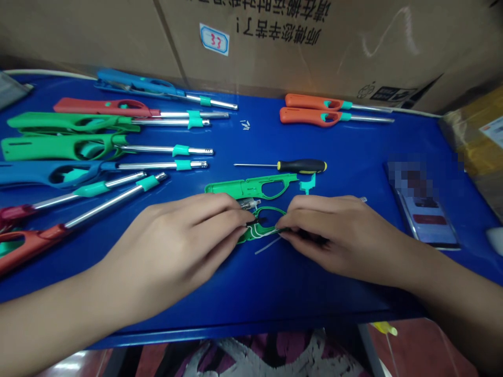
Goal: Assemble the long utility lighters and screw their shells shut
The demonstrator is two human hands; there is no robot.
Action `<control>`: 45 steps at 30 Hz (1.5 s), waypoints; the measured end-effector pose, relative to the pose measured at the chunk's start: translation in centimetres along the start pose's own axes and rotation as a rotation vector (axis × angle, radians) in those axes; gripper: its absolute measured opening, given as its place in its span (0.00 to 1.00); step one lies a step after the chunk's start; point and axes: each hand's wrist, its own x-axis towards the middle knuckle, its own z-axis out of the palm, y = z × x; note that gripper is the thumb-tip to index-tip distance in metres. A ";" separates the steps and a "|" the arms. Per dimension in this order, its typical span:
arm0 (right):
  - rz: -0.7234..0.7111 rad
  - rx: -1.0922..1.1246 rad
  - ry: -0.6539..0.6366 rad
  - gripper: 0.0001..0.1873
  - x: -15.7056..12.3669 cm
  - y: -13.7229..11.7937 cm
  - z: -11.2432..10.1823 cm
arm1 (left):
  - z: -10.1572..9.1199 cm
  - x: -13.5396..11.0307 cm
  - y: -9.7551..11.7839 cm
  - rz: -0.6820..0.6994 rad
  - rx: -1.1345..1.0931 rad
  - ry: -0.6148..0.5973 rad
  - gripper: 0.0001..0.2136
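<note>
My left hand (pixel 188 233) and my right hand (pixel 328 230) meet at the middle of the blue table (pixel 251 293). Both pinch an opened green lighter half (pixel 262 224) with thin white wires. The fingers of each hand are pressed together on it. A second green lighter shell (pixel 251 187) lies just behind, with a small teal trigger piece (pixel 308 183) at its right end. A black and yellow screwdriver (pixel 291 166) lies beyond that.
Several long-nosed lighters (pixel 102 146) in green, blue and red lie at the left. Two orange lighters (pixel 326 109) lie at the back right, small screws (pixel 245 124) near the middle back. A phone (pixel 426 209) rests at the right. Cardboard boxes (pixel 275 42) stand behind.
</note>
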 end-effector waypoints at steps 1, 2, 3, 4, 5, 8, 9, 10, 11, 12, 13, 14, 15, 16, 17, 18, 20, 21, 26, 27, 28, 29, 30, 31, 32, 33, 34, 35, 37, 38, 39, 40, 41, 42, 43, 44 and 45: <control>0.001 -0.004 -0.002 0.08 0.1 0.0 0.0 | 0.1 0.0 0.0 -0.003 -0.001 -0.001 0.11; 0.002 -0.007 -0.006 0.08 0.1 0.0 0.0 | 0.1 0.0 0.0 -0.007 -0.003 -0.004 0.11; 0.002 -0.008 -0.012 0.08 0.1 0.0 0.0 | 0.1 0.0 0.0 -0.010 -0.006 -0.007 0.11; 0.003 -0.009 -0.015 0.08 0.1 -0.1 0.0 | 0.1 0.0 0.1 -0.011 -0.008 -0.007 0.12; 0.007 -0.007 -0.019 0.07 0.1 -0.1 0.0 | 0.0 0.0 0.1 -0.012 -0.008 -0.010 0.12; 0.018 0.006 -0.007 0.06 0.1 -0.1 -0.1 | -0.1 0.0 0.0 -0.009 -0.003 -0.019 0.13; 0.022 0.013 -0.004 0.05 0.0 -0.1 0.0 | -0.1 0.0 0.0 -0.007 0.000 -0.022 0.13; 0.025 0.019 -0.002 0.05 0.0 -0.1 0.0 | -0.2 0.0 0.0 -0.006 0.004 -0.024 0.13; 0.027 0.029 -0.004 0.05 0.0 0.0 0.0 | -0.2 0.0 0.0 -0.007 0.009 -0.024 0.13; 0.030 0.036 -0.006 0.05 0.1 0.0 0.0 | -0.1 0.0 -0.1 -0.007 0.013 -0.022 0.13; 0.033 0.045 -0.010 0.06 0.1 0.0 0.1 | -0.1 0.0 -0.1 -0.007 0.014 -0.023 0.13; 0.036 0.051 -0.013 0.06 0.1 0.1 0.1 | -0.1 0.1 -0.1 -0.008 0.013 -0.020 0.14; 0.035 0.054 -0.012 0.06 0.1 0.1 0.1 | 0.0 0.1 -0.1 -0.009 0.011 -0.020 0.14; 0.034 0.056 -0.007 0.06 0.1 0.1 0.2 | 0.0 0.1 -0.2 -0.011 0.006 -0.019 0.14; 0.033 0.055 -0.002 0.06 0.1 0.2 0.2 | 0.0 0.1 -0.2 -0.014 0.000 -0.016 0.13; 0.032 0.055 0.005 0.07 0.2 0.2 0.3 | 0.0 0.1 -0.2 -0.018 -0.007 -0.012 0.13; 0.031 0.058 0.021 0.07 0.2 0.2 0.4 | 0.0 0.1 -0.2 -0.023 -0.022 -0.009 0.13; 0.032 0.062 0.029 0.06 0.3 0.2 0.4 | 0.0 0.1 -0.1 -0.024 -0.027 -0.010 0.13; 0.041 0.081 0.049 0.06 0.4 0.2 0.5 | 0.1 0.0 0.1 -0.029 -0.037 -0.005 0.12; 0.037 0.083 0.052 0.06 0.4 0.2 0.4 | 0.1 0.0 0.1 -0.030 -0.041 -0.005 0.12; 0.031 0.084 0.051 0.06 0.3 0.2 0.4 | 0.1 0.0 0.1 -0.033 -0.046 -0.008 0.12; 0.021 0.085 0.048 0.06 0.3 0.2 0.4 | 0.1 0.1 0.1 -0.033 -0.049 -0.011 0.12; 0.010 0.083 0.043 0.06 0.3 0.2 0.4 | 0.2 0.1 0.0 -0.033 -0.051 -0.016 0.11; 0.002 0.081 0.039 0.06 0.2 0.2 0.4 | 0.2 0.1 0.0 -0.032 -0.052 -0.022 0.12; -0.003 0.077 0.037 0.07 0.2 0.2 0.4 | 0.2 0.2 0.0 -0.032 -0.051 -0.026 0.12; -0.004 0.073 0.037 0.07 0.2 0.2 0.4 | 0.1 0.2 0.0 -0.033 -0.051 -0.035 0.12; -0.005 0.070 0.041 0.06 0.2 0.2 0.4 | 0.1 0.2 0.0 -0.033 -0.050 -0.039 0.13; -0.005 0.067 0.046 0.06 0.2 0.2 0.4 | 0.1 0.2 0.0 -0.032 -0.051 -0.045 0.13; -0.004 0.066 0.048 0.06 0.2 0.2 0.4 | 0.1 0.2 0.0 -0.032 -0.053 -0.055 0.13; -0.002 0.065 0.043 0.07 0.2 0.2 0.4 | 0.1 0.2 0.0 -0.030 -0.055 -0.055 0.14; -0.003 0.063 0.036 0.07 0.2 0.2 0.4 | 0.1 0.1 0.0 -0.031 -0.057 -0.053 0.13; -0.002 0.062 0.028 0.07 0.2 0.2 0.3 | 0.1 0.1 0.0 -0.029 -0.060 -0.051 0.13; -0.001 0.061 0.018 0.07 0.2 0.2 0.3 | 0.1 0.1 -0.1 -0.029 -0.065 -0.051 0.13; 0.001 0.061 0.010 0.07 0.2 0.2 0.3 | 0.1 0.1 -0.1 -0.029 -0.069 -0.047 0.13; 0.002 0.062 0.006 0.07 0.2 0.2 0.2 | 0.1 0.1 -0.1 -0.031 -0.073 -0.047 0.13; 0.004 0.062 0.005 0.07 0.1 0.1 0.2 | 0.2 0.1 -0.1 -0.032 -0.076 -0.047 0.13; 0.008 0.064 0.007 0.07 0.1 0.1 0.2 | 0.2 0.1 -0.1 -0.032 -0.079 -0.048 0.13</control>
